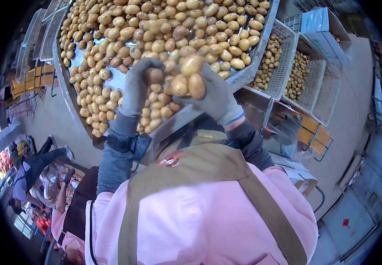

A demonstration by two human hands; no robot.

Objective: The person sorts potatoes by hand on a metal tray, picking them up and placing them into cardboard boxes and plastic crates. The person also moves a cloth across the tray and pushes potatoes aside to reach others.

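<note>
Both my hands wear grey gloves and hover over a metal sorting table (257, 62) spread with many potatoes (124, 33). My left hand (134, 90) has its fingers curled round a brownish potato (154, 76). In my right hand (219, 98) several potatoes are gathered together, among them a large pale yellow potato (192, 65) and a browner potato (197, 86). The fingers of the right hand are partly hidden behind them. Loose potatoes lie just below and between the hands, near the table's front edge.
At the right stand white plastic crates (285, 59) holding smaller potatoes, with a cardboard box (326, 33) behind. An orange trolley (317, 136) is lower right. To the left are stacked crates (51, 33) and another orange trolley (34, 78). Other people (74, 216) are at lower left.
</note>
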